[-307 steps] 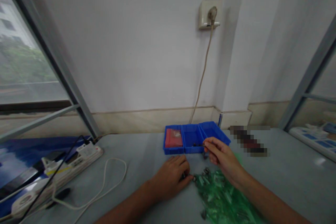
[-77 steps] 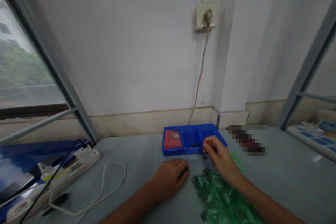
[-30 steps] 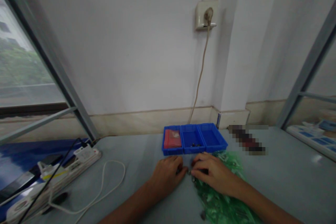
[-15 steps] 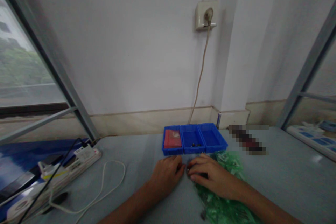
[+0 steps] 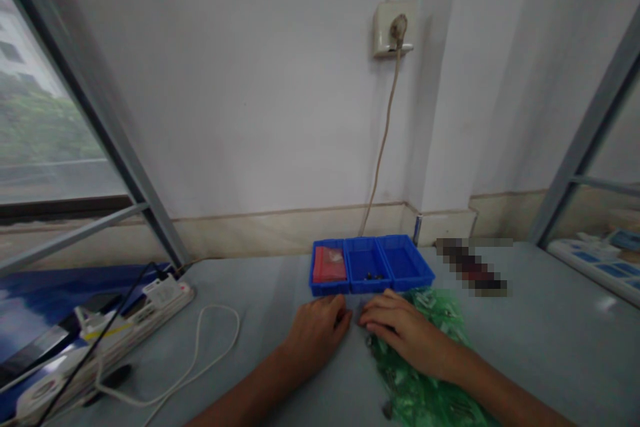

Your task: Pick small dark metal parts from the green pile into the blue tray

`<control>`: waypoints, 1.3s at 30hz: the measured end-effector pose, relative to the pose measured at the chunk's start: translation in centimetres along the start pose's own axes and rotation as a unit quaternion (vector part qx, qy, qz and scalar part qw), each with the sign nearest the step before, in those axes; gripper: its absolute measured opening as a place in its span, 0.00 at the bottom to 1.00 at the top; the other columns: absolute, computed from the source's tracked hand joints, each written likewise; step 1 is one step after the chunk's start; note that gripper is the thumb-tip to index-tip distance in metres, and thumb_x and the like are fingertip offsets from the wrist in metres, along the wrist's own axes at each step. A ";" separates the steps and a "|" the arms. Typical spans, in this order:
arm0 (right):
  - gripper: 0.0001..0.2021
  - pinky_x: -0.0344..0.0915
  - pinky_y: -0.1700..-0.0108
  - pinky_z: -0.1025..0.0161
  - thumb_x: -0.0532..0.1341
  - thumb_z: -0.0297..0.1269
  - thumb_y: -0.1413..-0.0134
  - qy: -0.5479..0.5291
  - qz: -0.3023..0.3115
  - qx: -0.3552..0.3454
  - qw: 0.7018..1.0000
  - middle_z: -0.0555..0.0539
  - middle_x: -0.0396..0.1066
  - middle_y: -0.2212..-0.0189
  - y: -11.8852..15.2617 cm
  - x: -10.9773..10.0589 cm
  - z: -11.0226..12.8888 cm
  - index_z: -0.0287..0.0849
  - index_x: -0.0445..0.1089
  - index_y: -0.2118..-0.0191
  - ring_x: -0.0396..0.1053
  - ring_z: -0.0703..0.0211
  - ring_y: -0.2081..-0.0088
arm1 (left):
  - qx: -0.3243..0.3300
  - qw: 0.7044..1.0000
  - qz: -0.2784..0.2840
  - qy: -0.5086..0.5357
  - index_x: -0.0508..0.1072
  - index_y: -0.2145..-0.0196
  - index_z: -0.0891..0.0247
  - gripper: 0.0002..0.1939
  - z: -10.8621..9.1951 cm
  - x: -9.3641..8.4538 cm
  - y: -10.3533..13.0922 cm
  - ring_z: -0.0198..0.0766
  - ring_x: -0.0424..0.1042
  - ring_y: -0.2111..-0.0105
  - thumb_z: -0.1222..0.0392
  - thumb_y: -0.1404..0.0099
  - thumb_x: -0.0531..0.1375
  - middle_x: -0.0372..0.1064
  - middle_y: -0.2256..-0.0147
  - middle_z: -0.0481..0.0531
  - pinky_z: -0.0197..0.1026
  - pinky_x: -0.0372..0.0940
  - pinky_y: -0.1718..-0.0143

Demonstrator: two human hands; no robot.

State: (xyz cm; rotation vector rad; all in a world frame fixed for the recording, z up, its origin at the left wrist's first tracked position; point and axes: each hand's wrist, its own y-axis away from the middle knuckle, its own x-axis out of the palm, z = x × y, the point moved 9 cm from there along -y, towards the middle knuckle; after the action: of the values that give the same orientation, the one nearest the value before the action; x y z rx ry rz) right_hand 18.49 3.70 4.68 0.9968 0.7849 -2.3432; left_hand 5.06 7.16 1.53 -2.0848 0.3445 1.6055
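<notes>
My left hand [image 5: 320,330] rests on the grey table in front of the blue three-part tray [image 5: 350,287], its fingers curled; whatever they may hold is hidden. My right hand [image 5: 400,330] lies partly over a green plastic bag [image 5: 430,383], fingers bent and close together, with their tips hidden. A small dark metal piece [image 5: 370,341] sits just below those fingers, at the bag's left edge. In the tray, the left compartment has a red packet [image 5: 330,265] and the middle one has several small dark parts [image 5: 374,276]. Nothing shows in the right compartment.
At the left, a white power strip [image 5: 165,310] with plugs and a looped white cable [image 5: 193,360] lie on the table. A pixelated dark object [image 5: 475,270] lies right of the tray. Another white strip [image 5: 595,270] is at the far right, and a wall socket [image 5: 395,30] is above.
My right hand has shifted slightly, its fingers drawing closer together. The small metal piece now shows below them. My left hand has hardly moved.
</notes>
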 end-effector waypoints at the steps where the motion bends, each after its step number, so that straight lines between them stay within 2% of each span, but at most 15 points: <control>1: 0.13 0.58 0.41 0.51 0.56 0.35 0.29 -0.002 -0.019 0.010 1.000 0.47 0.78 0.54 0.0 -0.2 -0.5 0.52 0.78 0.51 0.72 0.51 0.51 | 0.000 1.000 -0.001 -0.001 0.69 0.62 0.59 0.05 0.0 0.0 0.0 0.42 0.75 0.66 0.58 0.26 0.58 0.76 0.64 0.50 0.39 0.62 0.65; 5: 0.10 0.63 0.48 0.55 0.58 0.35 0.31 -0.061 -0.092 0.055 0.992 0.47 0.77 0.58 -0.2 -1.6 -2.3 0.48 0.78 0.57 0.72 0.50 0.52 | 0.004 1.000 0.003 0.000 0.69 0.62 0.60 0.05 -0.1 -0.2 -0.1 0.42 0.75 0.66 0.59 0.26 0.58 0.75 0.64 0.50 0.39 0.62 0.66; 8: 0.08 0.64 0.55 0.58 0.60 0.38 0.33 -0.142 -0.137 0.093 0.976 0.48 0.77 0.61 -0.2 -2.6 -3.4 0.47 0.78 0.58 0.72 0.52 0.58 | 0.003 1.000 0.012 -0.005 0.69 0.62 0.60 0.05 -0.2 -0.2 -0.1 0.43 0.75 0.65 0.59 0.26 0.58 0.75 0.64 0.50 0.39 0.62 0.66; 13: 0.12 0.59 0.68 0.63 0.64 0.47 0.37 -0.260 -0.174 0.147 0.938 0.50 0.73 0.68 -0.1 -3.0 -5.4 0.45 0.78 0.58 0.65 0.58 0.70 | 0.004 1.000 0.013 -0.005 0.69 0.62 0.60 0.06 -0.2 -0.2 0.0 0.43 0.75 0.65 0.58 0.25 0.57 0.76 0.64 0.50 0.39 0.61 0.65; 19: 0.17 0.52 0.75 0.68 0.70 0.52 0.44 -0.439 -0.211 0.181 0.854 0.52 0.69 0.72 0.0 -2.1 -6.9 0.43 0.73 0.62 0.58 0.67 0.77 | -0.001 1.000 0.010 0.003 0.70 0.62 0.59 0.06 0.0 0.0 -0.1 0.42 0.75 0.65 0.58 0.26 0.58 0.75 0.64 0.50 0.39 0.60 0.65; 23: 0.20 0.45 0.80 0.70 0.70 0.53 0.44 -0.570 -0.199 0.221 0.766 0.57 0.59 0.80 0.3 -0.9 -7.3 0.42 0.68 0.70 0.47 0.72 0.82 | -0.002 1.000 0.017 0.008 0.70 0.62 0.60 0.06 0.0 0.0 -0.1 0.42 0.74 0.65 0.57 0.26 0.57 0.75 0.64 0.50 0.39 0.60 0.65; 25: 0.21 0.42 0.81 0.70 0.70 0.53 0.44 -0.606 -0.180 0.229 0.740 0.60 0.53 0.83 0.3 -0.4 -7.1 0.41 0.67 0.72 0.42 0.73 0.83 | -0.002 1.000 0.017 0.008 0.70 0.62 0.60 0.06 0.0 0.0 -0.1 0.42 0.74 0.64 0.57 0.25 0.57 0.75 0.64 0.50 0.39 0.60 0.65; 27: 0.21 0.41 0.82 0.70 0.70 0.53 0.44 -0.623 -0.174 0.229 0.728 0.61 0.50 0.84 0.3 -0.3 -7.0 0.41 0.66 0.73 0.39 0.73 0.84 | -0.002 1.000 0.017 0.006 0.70 0.62 0.60 0.06 0.0 0.0 -0.1 0.42 0.74 0.65 0.58 0.26 0.57 0.75 0.64 0.50 0.39 0.60 0.65; 30: 0.20 0.43 0.82 0.71 0.71 0.51 0.45 -0.615 -0.188 0.231 0.730 0.60 0.53 0.83 0.4 -0.6 -7.1 0.41 0.67 0.72 0.42 0.73 0.83 | -0.001 1.000 0.019 0.004 0.70 0.62 0.60 0.07 0.0 0.0 -0.1 0.42 0.74 0.65 0.57 0.25 0.57 0.75 0.64 0.50 0.39 0.60 0.65; 32: 0.19 0.46 0.81 0.72 0.72 0.50 0.45 -0.590 -0.208 0.224 0.747 0.58 0.58 0.79 0.4 -1.1 -7.1 0.41 0.67 0.69 0.46 0.73 0.82 | -0.003 1.000 0.019 0.003 0.70 0.62 0.60 0.06 0.1 0.0 0.0 0.42 0.74 0.65 0.57 0.26 0.57 0.75 0.64 0.50 0.39 0.60 0.65; 35: 0.17 0.52 0.78 0.70 0.70 0.50 0.44 -0.502 -0.238 0.206 0.805 0.54 0.67 0.73 0.4 -2.3 -7.0 0.43 0.68 0.65 0.54 0.70 0.79 | -0.001 1.000 0.019 0.003 0.70 0.62 0.60 0.06 0.0 -0.1 0.0 0.42 0.74 0.65 0.57 0.26 0.58 0.75 0.63 0.50 0.39 0.60 0.65; 39: 0.12 0.58 0.74 0.65 0.65 0.47 0.39 -0.273 -0.259 0.174 0.910 0.54 0.66 0.75 0.6 -4.0 -6.0 0.45 0.68 0.64 0.62 0.61 0.76 | 0.000 1.000 0.023 0.004 0.70 0.62 0.60 0.06 -0.2 -0.3 -0.1 0.42 0.74 0.64 0.58 0.26 0.58 0.75 0.63 0.50 0.39 0.60 0.65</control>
State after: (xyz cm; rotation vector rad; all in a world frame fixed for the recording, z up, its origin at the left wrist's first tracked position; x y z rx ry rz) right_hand 24.32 8.02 4.05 0.2021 0.4432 -3.0856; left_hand 5.20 7.06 1.83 -2.0975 0.3983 1.6242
